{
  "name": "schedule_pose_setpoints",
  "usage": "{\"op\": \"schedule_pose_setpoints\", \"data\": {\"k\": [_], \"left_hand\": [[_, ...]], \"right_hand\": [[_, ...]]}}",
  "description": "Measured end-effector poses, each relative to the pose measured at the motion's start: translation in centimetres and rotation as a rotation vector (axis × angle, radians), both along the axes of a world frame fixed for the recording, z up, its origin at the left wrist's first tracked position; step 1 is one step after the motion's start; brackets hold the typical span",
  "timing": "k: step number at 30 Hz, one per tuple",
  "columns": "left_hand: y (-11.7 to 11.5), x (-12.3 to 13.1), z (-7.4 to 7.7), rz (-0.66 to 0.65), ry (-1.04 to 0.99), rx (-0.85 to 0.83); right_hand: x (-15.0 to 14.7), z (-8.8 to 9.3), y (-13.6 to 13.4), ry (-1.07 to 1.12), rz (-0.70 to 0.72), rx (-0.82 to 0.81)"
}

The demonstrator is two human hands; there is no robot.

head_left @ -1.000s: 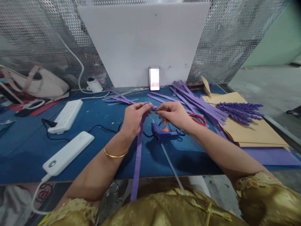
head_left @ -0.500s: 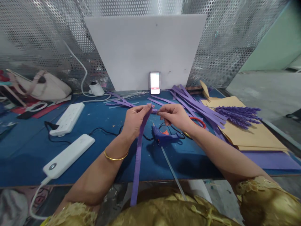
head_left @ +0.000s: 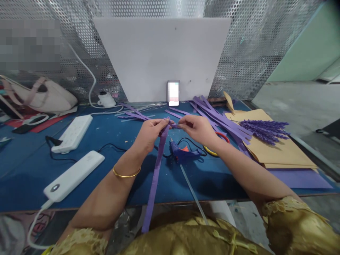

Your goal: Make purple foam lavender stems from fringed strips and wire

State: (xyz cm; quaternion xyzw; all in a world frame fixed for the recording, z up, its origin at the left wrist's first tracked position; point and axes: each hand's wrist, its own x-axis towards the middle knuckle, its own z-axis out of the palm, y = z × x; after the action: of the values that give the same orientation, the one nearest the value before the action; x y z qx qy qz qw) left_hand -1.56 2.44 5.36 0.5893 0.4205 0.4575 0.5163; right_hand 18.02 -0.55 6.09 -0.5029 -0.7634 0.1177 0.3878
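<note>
A long purple paper strip hangs from my left hand, its lower end near my lap. Thumb and fingers of that hand pinch the strip's upper end. My right hand has its fingertips closed on a short purple piece that runs across from the left hand; whether it is part of the same strip is too small to tell. Below the hands lies a blue glue gun with an orange trigger, and a clear glue stick extends from its rear towards me.
Purple strips are piled at the back right, beside brown paper sheets carrying a purple flower bunch. Red-and-yellow-handled scissors lie under my right wrist. A power strip and white power bank lie left. A phone stands behind.
Both hands stay pinched at nearly the same place, with the right fingertips shifted slightly. The hanging strip's lower end has swung a little left. The whole view has shifted slightly.
</note>
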Motion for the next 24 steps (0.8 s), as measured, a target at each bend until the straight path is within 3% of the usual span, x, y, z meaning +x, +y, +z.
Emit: {"op": "schedule_pose_setpoints", "data": {"k": [2, 4, 8, 12, 18, 24], "left_hand": [[0.2, 0.0, -0.1, 0.015, -0.028, -0.04], [0.5, 0.0, -0.2, 0.038, -0.064, -0.08], [1.2, -0.2, -0.3, 0.11, -0.137, -0.136], [1.8, -0.3, -0.5, 0.134, -0.202, -0.176], [1.5, -0.1, -0.5, 0.142, -0.214, -0.189], [1.2, 0.1, -0.4, 0.145, -0.225, -0.202]], "right_hand": [[-0.1, 1.2, -1.3, -0.135, -0.068, 0.179], [-0.4, 2.6, -3.3, -0.259, -0.036, 0.254], [-1.0, 3.6, -7.2, -0.608, 0.228, 0.053], [-1.2, 1.0, -7.4, -0.914, 0.225, -0.176], [-0.3, -4.0, -4.5, -0.965, 0.22, -0.207], [0.2, -5.3, -4.1, -0.901, 0.261, -0.13]]}}
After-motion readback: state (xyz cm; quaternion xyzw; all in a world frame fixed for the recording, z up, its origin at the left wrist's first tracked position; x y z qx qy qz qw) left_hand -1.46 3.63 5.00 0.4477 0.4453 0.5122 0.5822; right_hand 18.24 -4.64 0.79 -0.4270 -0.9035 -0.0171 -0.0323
